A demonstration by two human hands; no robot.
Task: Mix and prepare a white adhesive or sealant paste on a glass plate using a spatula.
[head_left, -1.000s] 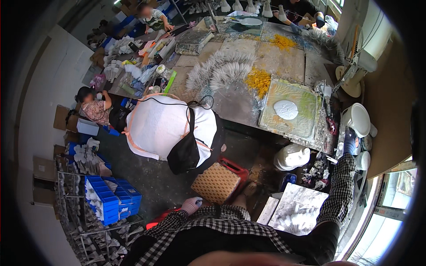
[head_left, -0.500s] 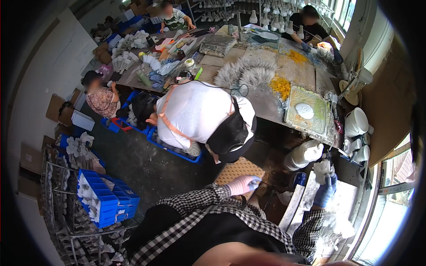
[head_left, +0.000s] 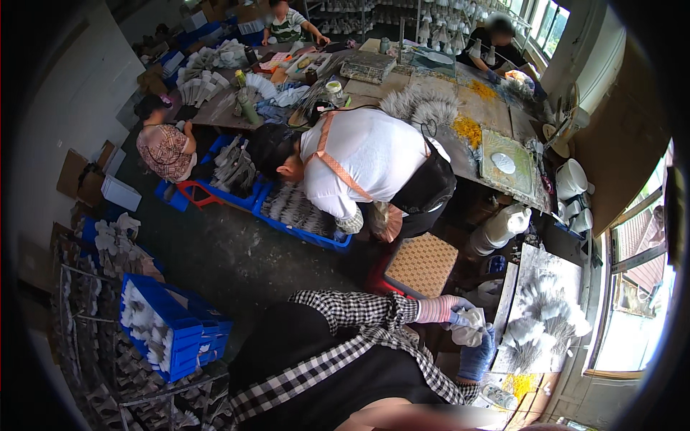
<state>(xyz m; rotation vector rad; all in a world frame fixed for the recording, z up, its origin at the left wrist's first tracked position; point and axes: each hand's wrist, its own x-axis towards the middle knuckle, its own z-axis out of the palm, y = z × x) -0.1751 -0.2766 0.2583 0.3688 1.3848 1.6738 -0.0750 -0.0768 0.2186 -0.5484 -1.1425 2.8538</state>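
Observation:
Close in front of my body at the lower right, my two gloved hands come together at one crumpled white piece (head_left: 468, 329), cloth-like or paper-like. My left hand (head_left: 456, 310), in a glove with a pink striped cuff, has its fingers closed on the upper edge of it. From the other side my right hand (head_left: 477, 353), in a blue glove, grips it too. Just right of them, a pale board (head_left: 527, 276) bears white and grey feathery bundles (head_left: 539, 323). Yellow bits (head_left: 519, 386) and a clear jar (head_left: 499, 396) are beyond my right wrist.
A stool with a patterned top (head_left: 422, 264) stands ahead of my left hand. A person in white (head_left: 374, 151) bends over a blue crate (head_left: 305, 228) of grey bundles. Blue bins (head_left: 176, 345) rest on a rack at left; a long worktable (head_left: 460, 161) spans behind.
My right hand has come back from above the board, bringing the white piece to my left hand, which has moved right and now grips it. The bending person has straightened somewhat, and the view has shifted.

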